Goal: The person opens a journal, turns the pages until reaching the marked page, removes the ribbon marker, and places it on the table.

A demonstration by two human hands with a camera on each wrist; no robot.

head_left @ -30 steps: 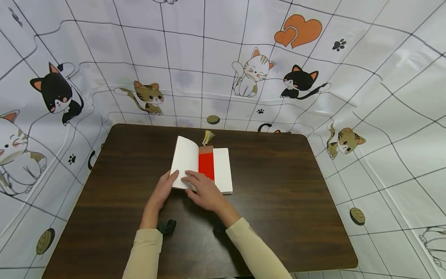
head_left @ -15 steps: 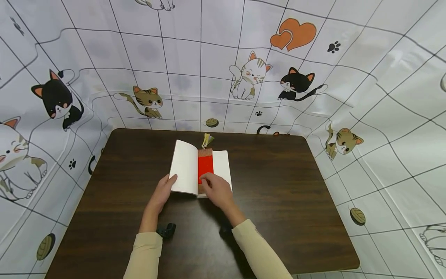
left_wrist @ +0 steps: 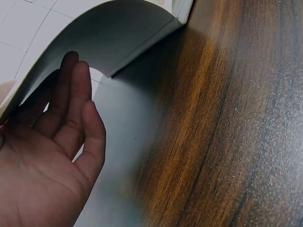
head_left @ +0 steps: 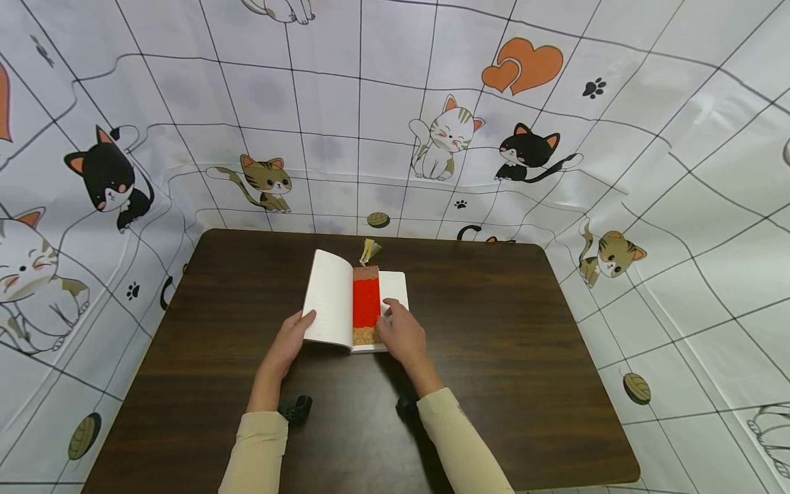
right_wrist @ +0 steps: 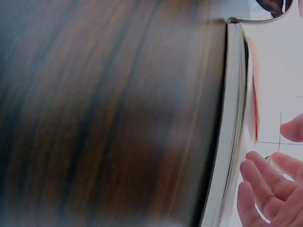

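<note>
A notebook lies on the table, its left part raised and bowed. My left hand grips that part's outer edge, thumb on the white page. In the left wrist view, the other fingers extend beneath the shaded underside of the cover. Along the inner side of the right page lies a red bookmark with speckled brown ends and a yellow tassel past the notebook's top. Over the right page, my right hand has loosely bent fingers close beside the bookmark; the right wrist view shows thumb and fingers apart.
The dark wood table extends around the notebook on all sides. Behind it and at both sides hangs a white sheet with grid lines and cartoon cats. A black wrist device shows beside the left sleeve.
My right hand has moved from the raised left page, across the bookmark, to the right page, uncovering the bookmark's lower end. The left hand keeps its hold on the raised part.
</note>
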